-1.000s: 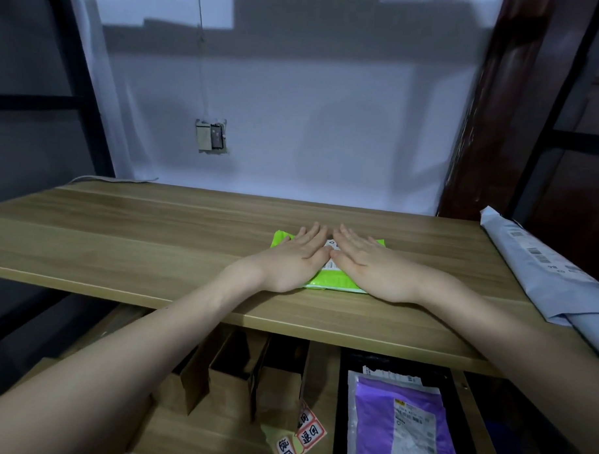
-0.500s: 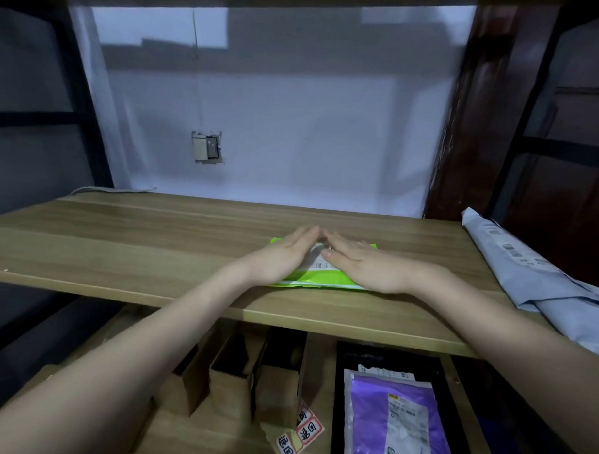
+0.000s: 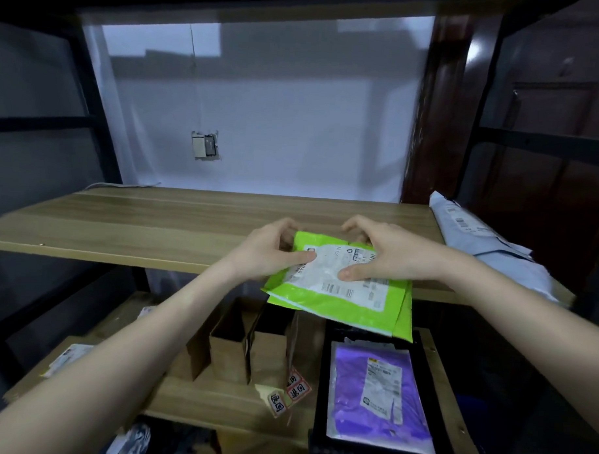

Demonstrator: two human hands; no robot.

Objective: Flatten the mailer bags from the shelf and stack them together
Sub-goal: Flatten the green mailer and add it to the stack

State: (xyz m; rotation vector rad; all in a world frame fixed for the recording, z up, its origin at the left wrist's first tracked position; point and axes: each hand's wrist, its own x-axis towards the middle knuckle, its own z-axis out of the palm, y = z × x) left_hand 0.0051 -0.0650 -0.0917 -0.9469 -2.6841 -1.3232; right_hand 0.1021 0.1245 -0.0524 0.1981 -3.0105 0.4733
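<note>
Green plastic mailer bag [image 3: 340, 296] with its white label is pinched at its far end by left hand [image 3: 273, 253] and right hand [image 3: 382, 257], tilted above the wooden shelf's [image 3: 155, 228] front edge, probably for carrying to a stack.

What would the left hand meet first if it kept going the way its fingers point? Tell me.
The left hand points right, across the green mailer in its grip. It would likely meet the right hand first, though depth is hard to judge.
</note>
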